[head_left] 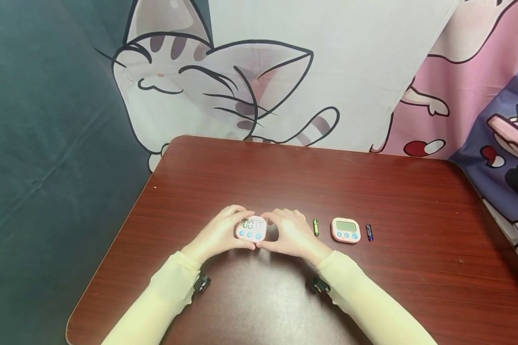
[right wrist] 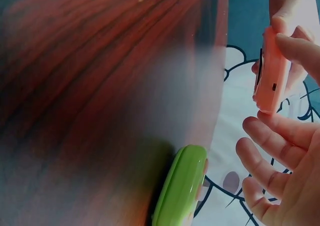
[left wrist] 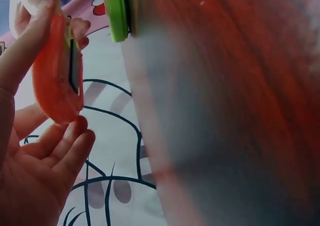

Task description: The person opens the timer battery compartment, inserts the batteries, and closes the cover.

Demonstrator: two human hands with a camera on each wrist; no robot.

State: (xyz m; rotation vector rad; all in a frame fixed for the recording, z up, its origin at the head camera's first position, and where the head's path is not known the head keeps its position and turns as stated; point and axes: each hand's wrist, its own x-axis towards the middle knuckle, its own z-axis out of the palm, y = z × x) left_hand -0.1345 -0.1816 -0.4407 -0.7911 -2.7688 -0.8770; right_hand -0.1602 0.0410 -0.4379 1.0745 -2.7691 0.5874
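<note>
A small pink digital timer (head_left: 251, 229) reads 00 17 and has several blue buttons below its display. My left hand (head_left: 220, 234) holds it by its left side, thumb at the lower edge and fingers at the upper. On the other side my right hand (head_left: 294, 235) pinches it between thumb and index finger, its other fingers spread in the right wrist view. The timer (right wrist: 272, 75) appears edge-on there, raised off the table. A green rounded case (right wrist: 182, 188) stands near the right hand; its front is hidden from both wrist cameras.
Right of my hands, a second pink timer (head_left: 346, 230) with a blank display lies on the reddish-brown table (head_left: 250, 167). A green battery (head_left: 315, 227) lies to its left, a dark blue battery (head_left: 369, 232) to its right. Cat-print cloth (head_left: 276, 96) hangs behind the table.
</note>
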